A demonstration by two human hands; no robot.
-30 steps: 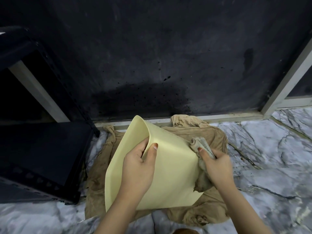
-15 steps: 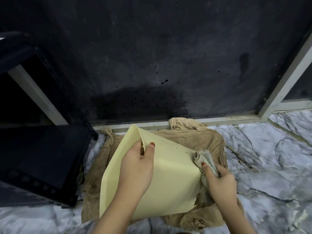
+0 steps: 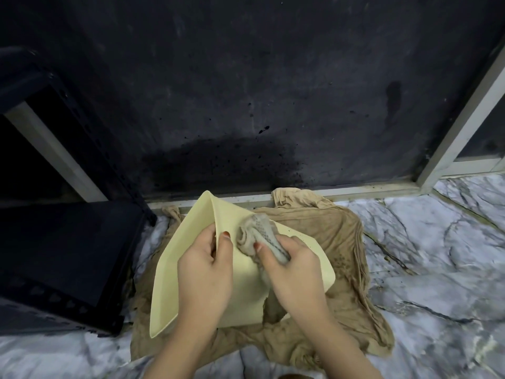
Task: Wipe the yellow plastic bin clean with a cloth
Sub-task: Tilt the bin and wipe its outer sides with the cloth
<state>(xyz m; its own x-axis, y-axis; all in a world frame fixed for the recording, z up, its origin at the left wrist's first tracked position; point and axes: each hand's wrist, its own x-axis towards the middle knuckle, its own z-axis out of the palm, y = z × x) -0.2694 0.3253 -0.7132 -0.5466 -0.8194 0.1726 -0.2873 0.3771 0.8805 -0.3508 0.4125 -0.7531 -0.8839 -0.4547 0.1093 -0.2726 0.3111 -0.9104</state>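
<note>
Marble floor (image 3: 426, 250) under a dark stained wall (image 3: 246, 91), w/ a tan rag (image 3: 336, 236) spread on it. Yellow plastic bin (image 3: 246, 283) sits tipped on that rag, its rim gripped by left hand (image 3: 203, 272), thumb outside, fingers curled inside. Right hand (image 3: 292, 272) is closed around a bunched grey cloth (image 3: 258, 235) pressed to the bin's outer wall, near the top corner. Mid-wipe on the outside; next prob needs turning the bin to reach other faces. Vs 0.5 s ago, cloth has moved from bin's right edge inward toward left thumb
</note>
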